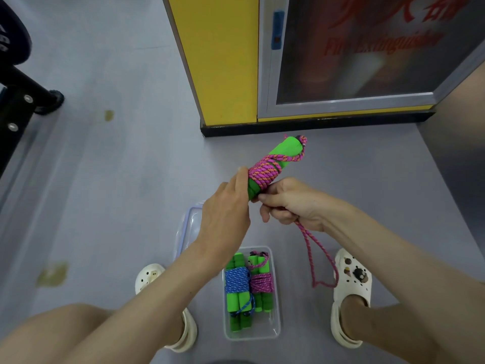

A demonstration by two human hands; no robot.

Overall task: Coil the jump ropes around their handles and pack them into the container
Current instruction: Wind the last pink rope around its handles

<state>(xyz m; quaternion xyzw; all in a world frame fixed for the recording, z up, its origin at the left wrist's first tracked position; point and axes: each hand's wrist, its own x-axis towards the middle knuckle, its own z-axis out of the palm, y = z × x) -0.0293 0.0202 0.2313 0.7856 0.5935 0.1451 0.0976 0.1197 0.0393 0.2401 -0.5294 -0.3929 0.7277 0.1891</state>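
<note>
My left hand grips the lower end of a pair of green foam handles held tilted up and to the right. Pink and orange rope is coiled around their middle. My right hand is closed on the loose part of that rope, and a slack loop hangs from it down to the floor. Below, a clear plastic container sits on the floor between my feet. It holds a blue-roped bundle and a pink-roped bundle, both on green handles.
The container's clear lid lies on the grey floor just behind it. White clogs flank the container. A yellow cabinet with a fire extinguisher window stands ahead. Black gym equipment is at the far left.
</note>
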